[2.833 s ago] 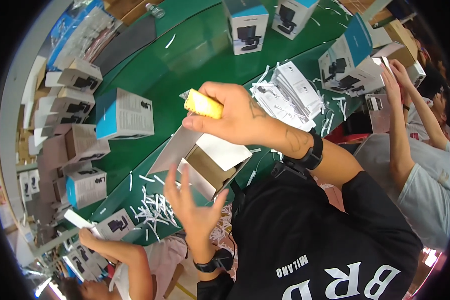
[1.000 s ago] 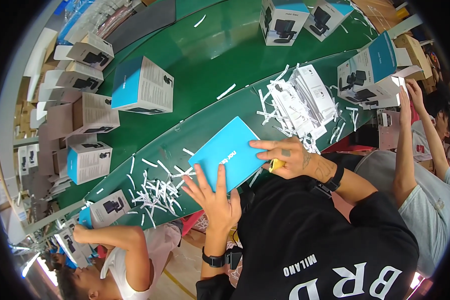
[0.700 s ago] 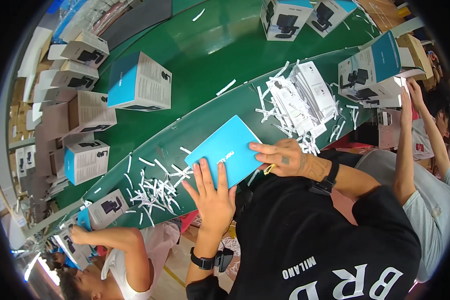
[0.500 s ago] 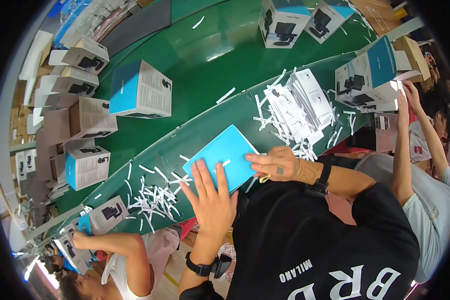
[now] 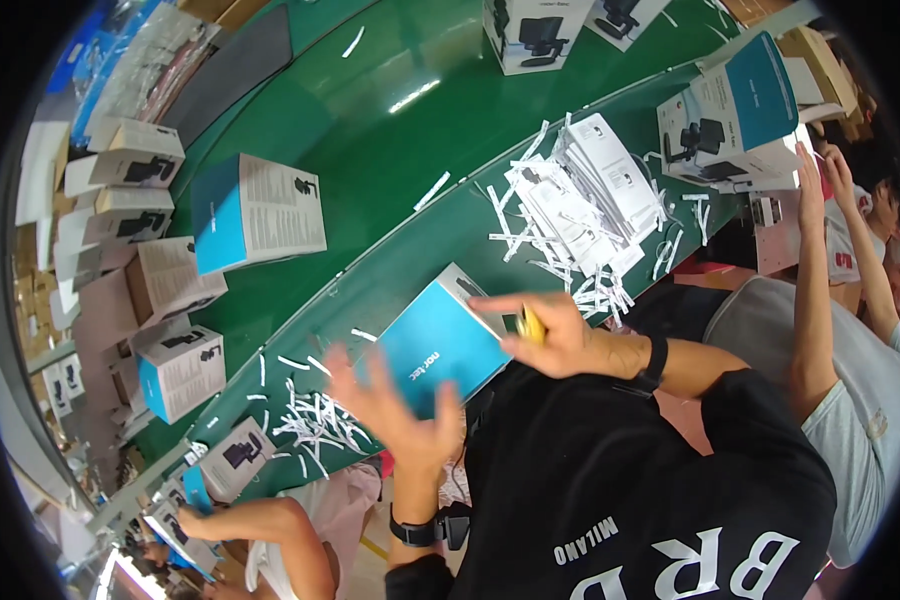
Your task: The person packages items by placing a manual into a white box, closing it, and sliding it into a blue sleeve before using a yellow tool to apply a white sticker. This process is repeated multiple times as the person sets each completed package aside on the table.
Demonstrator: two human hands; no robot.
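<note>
The green desk (image 5: 370, 135) is the largest thing, and it extends beyond both hands; an open box with a blue flap (image 5: 722, 120) stands well to the right of the right hand, near the hands of a co-worker (image 5: 835, 180); a blue and white box (image 5: 285, 205) stands beyond the left hand and apart from it; another box, with a blue face upward (image 5: 432, 340), lies between the two hands; a heap of white leaflets (image 5: 615, 185) is beyond the right hand and somewhat to its right. The left hand (image 5: 400, 410) has its fingers spread wide and is blurred above the near left part of the blue-faced box; one cannot tell whether it touches; the right hand (image 5: 560, 335) is partly curled round a small yellow tool (image 5: 534, 324), with its forefinger extended at the box's white side; white paper strips (image 5: 315, 420) lie scattered just left of the left hand.
</note>
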